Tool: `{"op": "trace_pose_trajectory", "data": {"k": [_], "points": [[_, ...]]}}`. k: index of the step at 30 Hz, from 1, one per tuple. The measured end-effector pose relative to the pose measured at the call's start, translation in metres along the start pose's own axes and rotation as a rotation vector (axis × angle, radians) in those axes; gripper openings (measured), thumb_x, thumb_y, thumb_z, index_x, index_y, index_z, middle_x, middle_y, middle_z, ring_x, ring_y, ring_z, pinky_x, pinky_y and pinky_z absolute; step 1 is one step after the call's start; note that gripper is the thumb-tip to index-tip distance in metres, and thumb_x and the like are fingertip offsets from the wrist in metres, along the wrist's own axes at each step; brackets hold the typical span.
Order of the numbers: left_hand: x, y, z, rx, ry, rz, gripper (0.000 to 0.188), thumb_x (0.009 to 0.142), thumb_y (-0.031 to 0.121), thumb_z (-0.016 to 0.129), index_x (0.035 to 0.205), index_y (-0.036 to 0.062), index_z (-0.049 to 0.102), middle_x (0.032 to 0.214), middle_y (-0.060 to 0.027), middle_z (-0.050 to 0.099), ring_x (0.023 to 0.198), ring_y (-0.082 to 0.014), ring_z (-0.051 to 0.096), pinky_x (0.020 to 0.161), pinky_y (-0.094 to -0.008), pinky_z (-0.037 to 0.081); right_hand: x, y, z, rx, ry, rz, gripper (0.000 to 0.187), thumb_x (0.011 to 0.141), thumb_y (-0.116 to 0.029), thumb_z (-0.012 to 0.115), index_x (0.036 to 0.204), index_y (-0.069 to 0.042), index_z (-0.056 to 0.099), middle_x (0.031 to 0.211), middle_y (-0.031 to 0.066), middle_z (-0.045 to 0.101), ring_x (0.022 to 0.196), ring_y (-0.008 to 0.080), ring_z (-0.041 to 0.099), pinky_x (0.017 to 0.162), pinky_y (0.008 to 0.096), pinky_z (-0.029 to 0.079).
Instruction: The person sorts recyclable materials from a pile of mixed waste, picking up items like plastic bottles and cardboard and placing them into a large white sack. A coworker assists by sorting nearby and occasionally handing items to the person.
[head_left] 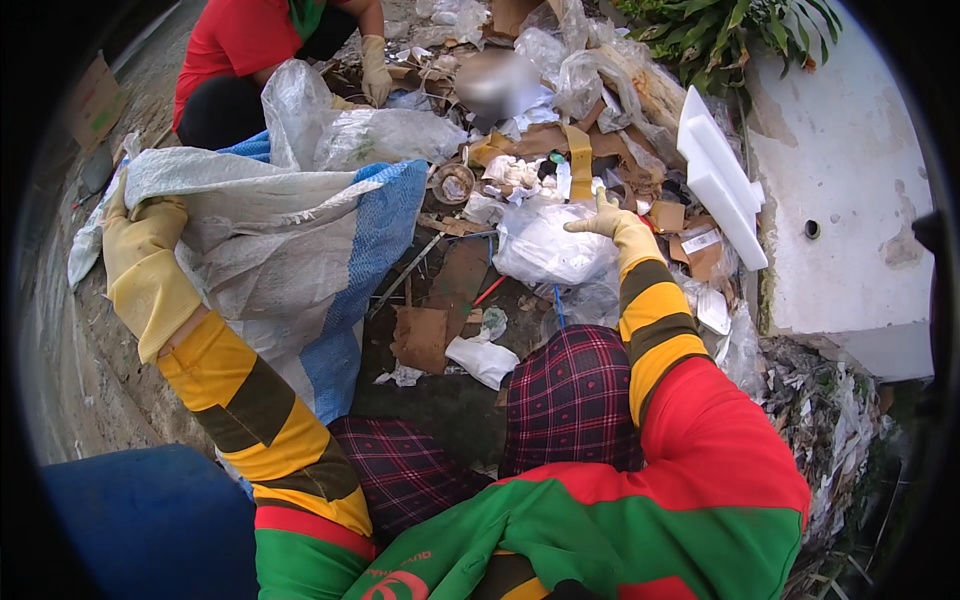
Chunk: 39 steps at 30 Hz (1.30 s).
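Observation:
In a cream rubber glove, my left hand (pixel 148 232) is closed on the rim of a large white and blue woven sack (pixel 275 215). The sack's mouth gapes a little, and its inside is mostly hidden. My right hand (pixel 612 222), gloved alike, is at the right edge of a bunched clear plastic bag (pixel 550 245). Its thumb and forefinger are apart, with nothing visible between them. Whether its fingertips touch the bag I cannot tell. Around it lie crumpled white paper (pixel 515 175), a strip of brown cardboard (pixel 579 163) and a white foam piece (pixel 720 175).
A co-worker in a red shirt (pixel 235 50) crouches at the far left, a gloved hand (pixel 375 72) in the waste. To the right stands a pale concrete slab (pixel 850 180), with a leafy plant (pixel 710 35) behind. A blue barrel-like object (pixel 150 520) sits at lower left.

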<state>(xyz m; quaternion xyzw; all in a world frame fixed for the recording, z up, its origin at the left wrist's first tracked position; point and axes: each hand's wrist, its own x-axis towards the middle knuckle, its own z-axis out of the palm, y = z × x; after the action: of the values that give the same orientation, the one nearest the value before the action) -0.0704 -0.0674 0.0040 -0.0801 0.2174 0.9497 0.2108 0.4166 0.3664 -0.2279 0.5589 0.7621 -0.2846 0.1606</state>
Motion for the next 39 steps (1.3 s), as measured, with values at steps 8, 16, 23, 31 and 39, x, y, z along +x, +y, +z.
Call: {"op": "trace_pose_trajectory", "data": {"k": [8,16,23,31,39], "points": [[-0.022,-0.033,0.021,0.231,0.120,0.204,0.026,0.098,0.009,0.049,0.121,0.0000,0.059,0.119,-0.0096,0.064,0.110,-0.0185,0.061,0.095,-0.0267,0.050,-0.012,-0.009,0.088,-0.583,-0.101,-0.008,0.145,0.050,-0.050,0.091,0.153,-0.026,-0.009,0.160,0.0161,-0.007,0.144,0.0469,0.006,0.108,0.0683,0.018],[-0.044,-0.060,0.028,0.328,0.082,0.236,0.024,0.100,0.011,0.046,0.119,0.0024,0.058,0.118,-0.0046,0.064,0.109,-0.0145,0.060,0.093,-0.0225,0.052,0.002,0.006,0.124,-0.615,-0.007,-0.251,0.135,0.055,-0.036,0.091,0.153,-0.028,0.000,0.161,0.0136,0.000,0.144,0.0459,0.010,0.103,0.0738,0.022],[-0.039,-0.057,0.021,0.571,-0.012,0.228,0.033,0.099,0.014,0.050,0.130,0.0007,0.050,0.120,-0.0041,0.062,0.112,-0.0104,0.058,0.093,-0.0199,0.050,0.041,0.023,0.138,-0.422,0.178,-0.235,0.080,0.078,-0.009,0.063,0.149,-0.023,0.028,0.134,0.0195,0.053,0.120,0.0355,0.055,0.098,0.0410,0.045],[-0.048,-0.061,0.036,0.049,0.175,0.079,0.014,0.091,0.003,0.061,0.104,-0.0004,0.066,0.099,-0.0081,0.069,0.093,-0.0198,0.067,0.081,-0.0281,0.058,0.066,0.034,0.057,-0.081,0.419,-0.215,0.047,0.084,-0.008,0.049,0.129,-0.019,0.060,0.125,0.0153,0.061,0.117,0.0325,0.057,0.102,0.0376,0.042],[-0.040,-0.055,0.019,0.005,-0.114,-0.150,0.010,0.089,0.003,0.063,0.098,0.0008,0.065,0.094,-0.0099,0.069,0.084,-0.0247,0.069,0.076,-0.0384,0.059,0.039,-0.041,-0.046,0.197,0.686,-0.411,0.039,0.080,-0.012,0.060,0.117,-0.020,0.067,0.110,0.0156,0.067,0.104,0.0310,0.064,0.089,0.0345,0.049]]}}
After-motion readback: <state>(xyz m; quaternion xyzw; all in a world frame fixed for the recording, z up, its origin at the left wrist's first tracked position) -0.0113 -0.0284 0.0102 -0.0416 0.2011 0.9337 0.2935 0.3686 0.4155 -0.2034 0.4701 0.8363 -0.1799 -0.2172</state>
